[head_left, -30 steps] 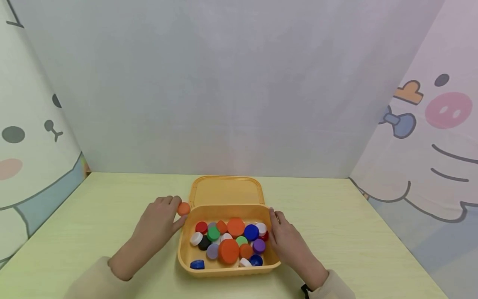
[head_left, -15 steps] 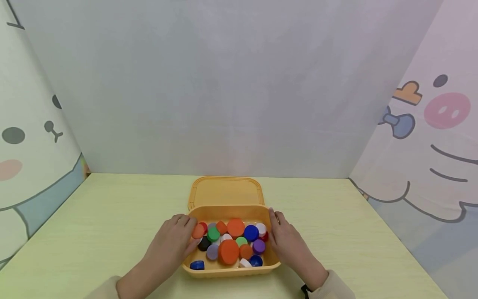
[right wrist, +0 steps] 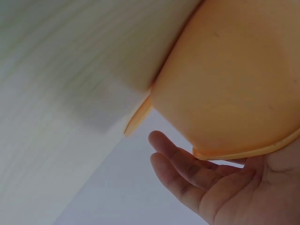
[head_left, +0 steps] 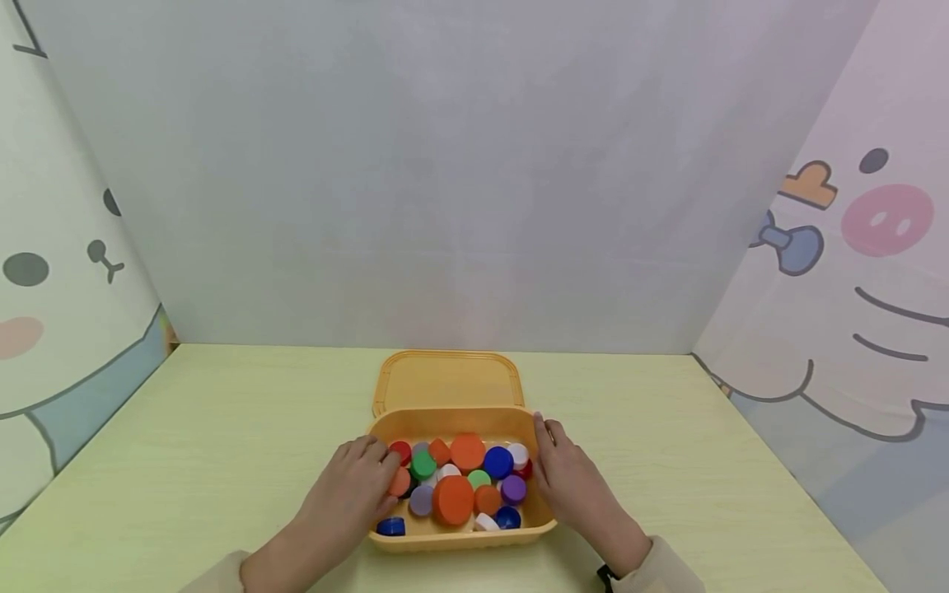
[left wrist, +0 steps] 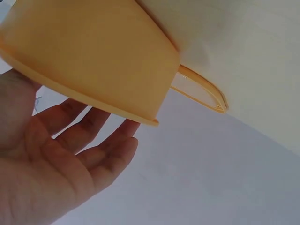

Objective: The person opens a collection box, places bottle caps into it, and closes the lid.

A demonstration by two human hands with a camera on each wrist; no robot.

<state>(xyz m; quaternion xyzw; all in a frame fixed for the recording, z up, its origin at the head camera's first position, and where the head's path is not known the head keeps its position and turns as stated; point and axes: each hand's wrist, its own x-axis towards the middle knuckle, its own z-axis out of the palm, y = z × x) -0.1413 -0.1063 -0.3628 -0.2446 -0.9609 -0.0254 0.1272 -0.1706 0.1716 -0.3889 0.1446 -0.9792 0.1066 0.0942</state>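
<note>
A yellow-orange plastic box stands open in front of me, holding several coloured bottle caps. My left hand reaches over its left rim and pinches an orange bottle cap between fingers and thumb, low among the others. Beside it lie a red cap, a green cap and a blue cap. My right hand grips the right rim. Both wrist views show the outer wall of the box, with the left hand and right hand at its rim; the caps are hidden there.
The box's lid lies flat behind it on the pale yellow table. A plain grey-white cloth rises behind the table. Cartoon-printed panels stand at both sides.
My left hand has carried the orange bottle cap from outside the far-left corner, over the rim and down into the box's left part. The right hand has stayed on the rim.
</note>
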